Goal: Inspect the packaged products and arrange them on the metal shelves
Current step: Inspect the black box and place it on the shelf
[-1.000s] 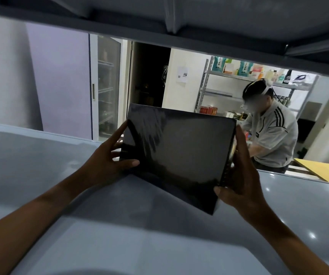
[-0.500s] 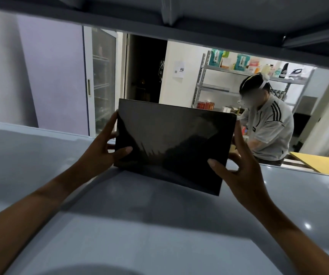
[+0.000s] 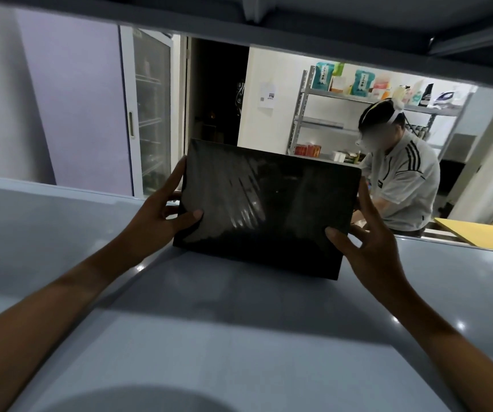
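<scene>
A flat black box wrapped in glossy film stands on its long edge on the grey metal shelf, leaning a little, near the shelf's far edge. My left hand grips its left side, thumb on the front face and fingers behind the edge. On the lower right corner, my right hand holds the box with the thumb on the front and fingers along the right edge. The box's back is hidden.
The underside of the upper shelf hangs close above. Beyond the shelf a person in a grey striped shirt bends over another metal rack holding packaged goods. A yellow board lies at right.
The box has turned from tilted on one corner to nearly level, set down on its lower edge. My right thumb shifted from the side edge onto the front face.
</scene>
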